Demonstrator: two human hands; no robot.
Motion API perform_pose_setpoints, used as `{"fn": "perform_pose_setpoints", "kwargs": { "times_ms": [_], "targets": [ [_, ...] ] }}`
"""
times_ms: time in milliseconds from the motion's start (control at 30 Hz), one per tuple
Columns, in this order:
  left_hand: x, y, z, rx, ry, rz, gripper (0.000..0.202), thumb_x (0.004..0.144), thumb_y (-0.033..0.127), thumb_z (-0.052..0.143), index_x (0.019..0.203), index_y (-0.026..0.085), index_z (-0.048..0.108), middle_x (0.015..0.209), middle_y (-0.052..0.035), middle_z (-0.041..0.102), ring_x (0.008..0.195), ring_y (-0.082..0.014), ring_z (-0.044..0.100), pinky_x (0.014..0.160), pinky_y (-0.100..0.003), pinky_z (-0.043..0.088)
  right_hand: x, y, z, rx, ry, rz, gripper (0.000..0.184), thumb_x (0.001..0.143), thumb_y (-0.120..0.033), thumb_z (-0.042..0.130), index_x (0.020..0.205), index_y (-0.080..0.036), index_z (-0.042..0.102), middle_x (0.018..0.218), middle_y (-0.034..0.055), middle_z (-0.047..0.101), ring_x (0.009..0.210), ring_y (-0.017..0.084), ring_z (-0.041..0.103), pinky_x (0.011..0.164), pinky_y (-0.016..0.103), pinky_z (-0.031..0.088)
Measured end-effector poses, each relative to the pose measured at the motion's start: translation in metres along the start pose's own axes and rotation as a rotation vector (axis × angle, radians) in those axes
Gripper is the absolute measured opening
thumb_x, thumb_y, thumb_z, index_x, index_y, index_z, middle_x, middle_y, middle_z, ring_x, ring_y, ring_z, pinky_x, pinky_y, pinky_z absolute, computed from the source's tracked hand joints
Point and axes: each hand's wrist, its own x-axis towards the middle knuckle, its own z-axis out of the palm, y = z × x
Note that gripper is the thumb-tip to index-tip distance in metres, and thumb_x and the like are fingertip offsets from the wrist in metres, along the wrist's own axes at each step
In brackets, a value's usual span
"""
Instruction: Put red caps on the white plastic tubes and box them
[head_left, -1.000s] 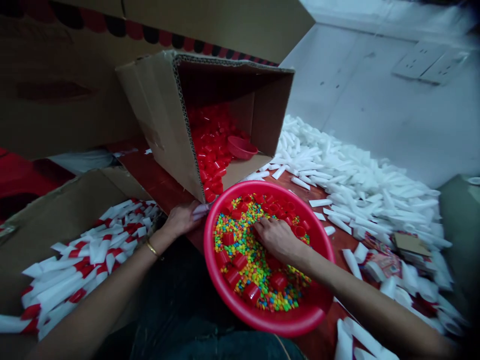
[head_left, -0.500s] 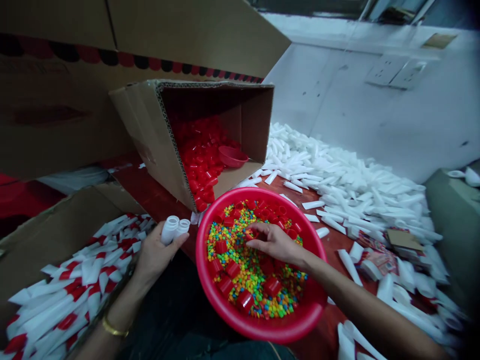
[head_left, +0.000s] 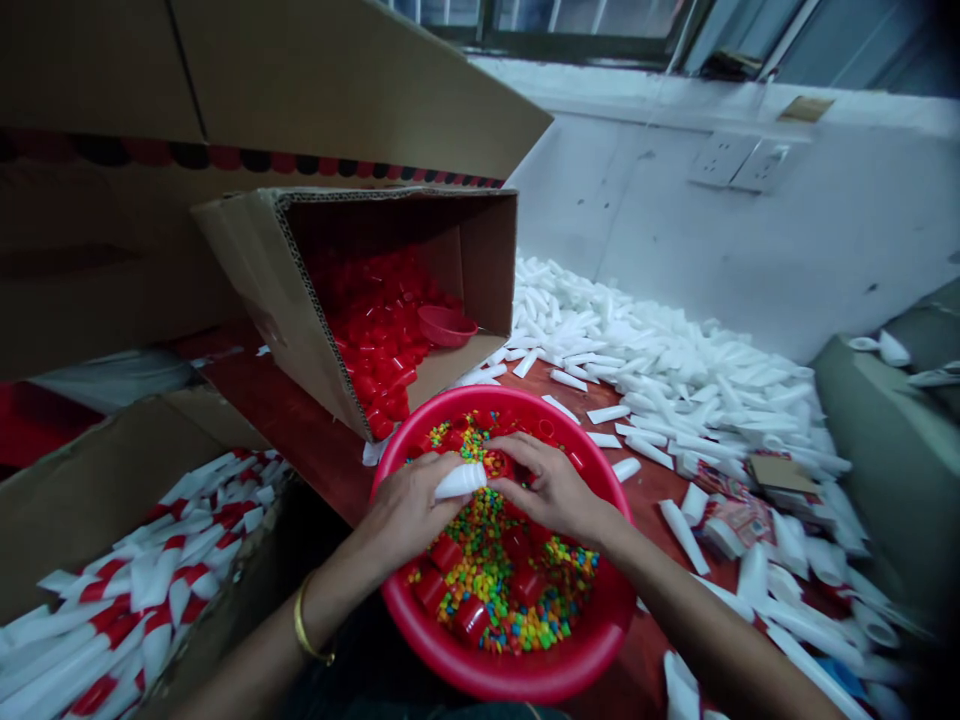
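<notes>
My left hand (head_left: 405,510) is closed around a white plastic tube (head_left: 459,482), which lies tilted with its threaded mouth pointing right. Any second tube in that hand is hidden by the fingers. Right at this mouth, my right hand (head_left: 561,490) pinches a red cap (head_left: 496,464) with small coloured candies in it. Whether cap and tube touch, I cannot tell. Both hands are over a red basin (head_left: 616,600). Small multicoloured candies (head_left: 480,575) cover its bottom, with several red caps (head_left: 471,620) lying among them.
Behind the basin, a cardboard box (head_left: 259,265) on its side holds red caps and a small red bowl (head_left: 447,327). White tubes (head_left: 660,370) are heaped along the wall. At lower left, an open carton (head_left: 45,460) contains red-capped white tubes (head_left: 142,590).
My left hand has moved right, from beside the basin to above it, bringing a tube to the red cap. My right hand stays over the candies. The camera view has shifted slightly.
</notes>
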Motion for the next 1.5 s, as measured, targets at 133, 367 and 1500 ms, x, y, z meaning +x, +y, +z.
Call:
{"fn": "perform_pose_setpoints", "kwargs": {
  "times_ms": [133,367,1500],
  "targets": [
    [0.001,0.004,0.003,0.156,-0.055,-0.016,0.017,0.082,0.023,0.048,0.095,0.022,0.058,0.09,-0.0036,0.06,0.083,-0.0197,0.059,0.068,-0.028,0.043,-0.003,0.003,0.002,-0.187,-0.069,-0.074,0.032,0.088,-0.028,0.05,0.119,-0.018,0.053,0.106,0.0103,0.058,0.09,0.02,0.058,0.074,0.032,0.048],
    [0.006,0.015,-0.002,0.339,-0.114,-0.068,0.028,0.082,0.019,0.043,0.108,0.021,0.054,0.098,-0.0064,0.057,0.09,-0.0233,0.058,0.072,-0.031,0.044,-0.007,0.007,0.002,-0.317,0.054,-0.204,0.031,0.09,-0.027,0.05,0.117,-0.013,0.053,0.109,0.0131,0.059,0.096,0.021,0.058,0.076,0.031,0.05],
    [-0.002,0.02,0.0,0.229,-0.201,0.022,0.031,0.076,0.014,0.038,0.104,0.017,0.051,0.089,-0.0086,0.064,0.082,-0.0231,0.061,0.068,-0.033,0.042,-0.011,0.019,-0.003,-0.024,-0.051,-0.317,0.033,0.087,-0.019,0.054,0.12,-0.022,0.053,0.106,0.0106,0.054,0.095,0.019,0.056,0.075,0.032,0.05]
  ]
}}
